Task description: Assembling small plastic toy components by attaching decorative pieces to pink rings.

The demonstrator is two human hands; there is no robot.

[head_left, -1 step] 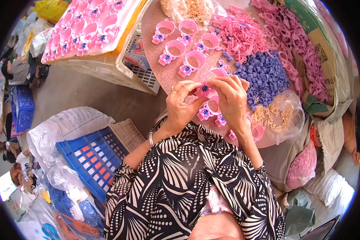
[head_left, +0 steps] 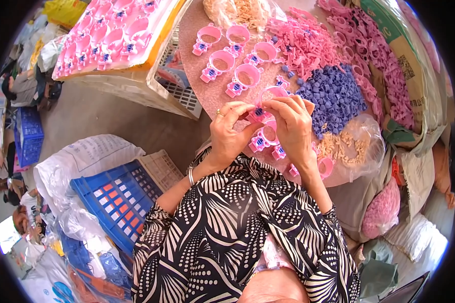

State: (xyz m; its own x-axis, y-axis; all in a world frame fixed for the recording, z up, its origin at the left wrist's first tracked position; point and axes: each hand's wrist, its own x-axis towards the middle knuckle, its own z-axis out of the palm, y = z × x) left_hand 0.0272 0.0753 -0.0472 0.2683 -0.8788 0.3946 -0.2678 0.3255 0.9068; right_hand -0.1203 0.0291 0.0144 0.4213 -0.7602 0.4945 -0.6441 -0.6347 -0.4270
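Between my two hands is a pink plastic ring-shaped piece (head_left: 274,91) with a small dark-blue part on its lower end. My left hand (head_left: 228,135) pinches that lower end between thumb and fingers. Closed around the same piece from the other side, my right hand (head_left: 292,127) has its fingertips at the blue part and hides some of it. Just below the fingers lies another pink ring piece (head_left: 270,132) with a blue part. Several similar finished-looking pink ring pieces (head_left: 221,60) are laid out on the pink table (head_left: 194,76), beyond my left hand.
Heaps of small blue parts (head_left: 333,96) and pink strips (head_left: 308,45) lie right of my hands. Cream pieces (head_left: 341,146) spill from a clear bag. A sack of pink rings (head_left: 389,86) stands far right. At left are a ring-covered tray (head_left: 108,38) and a blue crate (head_left: 119,194).
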